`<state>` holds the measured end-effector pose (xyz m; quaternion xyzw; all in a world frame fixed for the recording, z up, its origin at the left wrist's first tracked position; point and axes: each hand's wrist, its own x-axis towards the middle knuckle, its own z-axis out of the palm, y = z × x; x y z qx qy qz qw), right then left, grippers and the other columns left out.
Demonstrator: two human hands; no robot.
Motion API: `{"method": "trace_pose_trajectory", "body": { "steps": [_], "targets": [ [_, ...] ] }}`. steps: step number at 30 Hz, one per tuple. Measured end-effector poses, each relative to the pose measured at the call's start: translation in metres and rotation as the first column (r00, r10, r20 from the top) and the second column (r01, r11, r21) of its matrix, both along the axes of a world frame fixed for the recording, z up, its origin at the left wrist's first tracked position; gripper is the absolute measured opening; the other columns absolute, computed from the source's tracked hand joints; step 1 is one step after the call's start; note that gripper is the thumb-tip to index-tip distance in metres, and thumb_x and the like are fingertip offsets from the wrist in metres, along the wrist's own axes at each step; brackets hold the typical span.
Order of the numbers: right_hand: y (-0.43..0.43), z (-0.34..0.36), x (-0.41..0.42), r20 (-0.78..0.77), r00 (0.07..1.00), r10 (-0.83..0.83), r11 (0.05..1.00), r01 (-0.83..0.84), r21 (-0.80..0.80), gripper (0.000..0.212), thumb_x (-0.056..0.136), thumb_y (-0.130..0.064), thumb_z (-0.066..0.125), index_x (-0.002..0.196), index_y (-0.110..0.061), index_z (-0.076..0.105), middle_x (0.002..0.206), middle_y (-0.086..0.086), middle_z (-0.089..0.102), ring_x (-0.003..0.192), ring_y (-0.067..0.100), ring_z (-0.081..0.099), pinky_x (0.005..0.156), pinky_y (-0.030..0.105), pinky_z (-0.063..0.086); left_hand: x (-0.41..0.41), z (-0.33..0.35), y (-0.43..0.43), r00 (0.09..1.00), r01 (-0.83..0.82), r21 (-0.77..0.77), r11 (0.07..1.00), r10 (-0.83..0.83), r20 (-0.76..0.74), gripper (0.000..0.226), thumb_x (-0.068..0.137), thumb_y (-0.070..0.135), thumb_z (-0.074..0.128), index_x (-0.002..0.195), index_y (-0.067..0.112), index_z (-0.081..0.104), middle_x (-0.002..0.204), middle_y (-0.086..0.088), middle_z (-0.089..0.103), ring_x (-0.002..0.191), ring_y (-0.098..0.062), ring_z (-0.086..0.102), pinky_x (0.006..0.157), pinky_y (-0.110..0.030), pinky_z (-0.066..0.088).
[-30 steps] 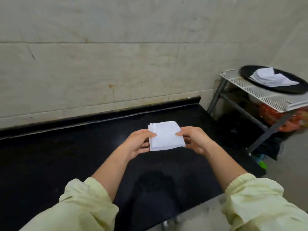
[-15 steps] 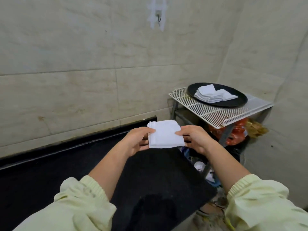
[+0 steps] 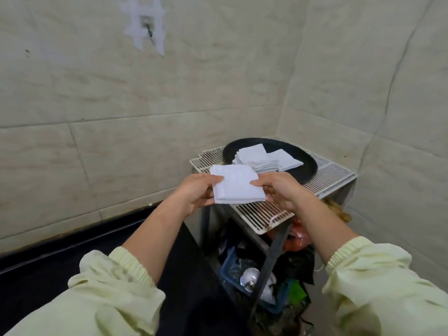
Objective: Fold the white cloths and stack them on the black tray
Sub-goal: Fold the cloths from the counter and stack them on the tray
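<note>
The tray (image 3: 306, 169) sits toward the back of the wire rack (image 3: 327, 177), with a stack of cloths (image 3: 257, 157) lying in it. Over the rack's front left part, a folded cloth (image 3: 236, 187) is pinched between the left hand (image 3: 196, 192) and the right hand (image 3: 278, 190), one at each side edge. A basket (image 3: 231, 269) stands under the rack, and the counter (image 3: 72, 263) lies to the rack's left.

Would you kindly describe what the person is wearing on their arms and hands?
The left sleeve and right sleeve are loose, pale yellow-green, each ending in a gathered elastic cuff; the forearms are bare. The left hand and right hand wear no gloves, rings or watch.
</note>
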<state>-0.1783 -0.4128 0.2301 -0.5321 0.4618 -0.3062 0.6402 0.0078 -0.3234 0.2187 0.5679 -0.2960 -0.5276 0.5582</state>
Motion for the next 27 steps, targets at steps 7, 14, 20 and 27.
{"method": "trace_pose_trajectory", "body": {
  "steps": [7,14,20,27],
  "targets": [
    [-0.108,0.015,-0.041,0.044,0.999,0.026,1.000,-0.026,-0.013,0.026,0.082,-0.002,0.068,0.108,-0.004,0.066,0.099,0.008,0.069,0.088,0.020,0.065,0.083,0.033,0.055,-0.040,0.019,-0.096,0.998,-0.034,-0.017,0.999,0.035,0.058,0.006,0.089,0.009,0.066,0.094,0.009,0.063,0.089,-0.006,0.069,0.069,-0.015,0.066,0.050,-0.022,0.054],
    [-0.225,0.029,-0.075,-0.005,0.995,0.099,0.994,-0.099,-0.039,0.012,0.082,0.000,0.068,0.089,-0.010,0.067,0.084,0.003,0.070,0.077,0.015,0.063,0.076,0.028,0.052,-0.082,0.034,-0.194,0.980,-0.130,-0.038,0.991,0.134,0.147,0.012,0.087,0.005,0.068,0.096,0.002,0.060,0.085,-0.007,0.065,0.067,-0.015,0.065,0.052,-0.019,0.054],
    [-0.301,0.030,-0.091,-0.035,0.995,0.095,0.994,-0.097,-0.048,0.013,0.082,0.002,0.067,0.090,-0.008,0.064,0.083,0.004,0.068,0.070,0.012,0.063,0.061,0.024,0.054,-0.108,0.035,-0.270,0.913,-0.240,-0.025,0.971,0.234,0.334,0.019,0.081,0.001,0.071,0.073,0.006,0.054,0.082,-0.016,0.062,0.069,-0.027,0.066,0.070,-0.036,0.061],
    [-0.350,-0.010,-0.099,-0.159,0.978,0.138,0.990,-0.142,-0.011,0.016,0.078,0.004,0.072,0.091,-0.005,0.068,0.080,0.008,0.071,0.070,0.017,0.066,0.065,0.025,0.056,-0.128,0.012,-0.318,0.668,-0.300,0.090,0.950,0.142,0.731,0.016,0.073,0.005,0.072,0.064,0.003,0.060,0.068,-0.014,0.067,0.073,-0.031,0.071,0.071,-0.043,0.061]
  ]
}}
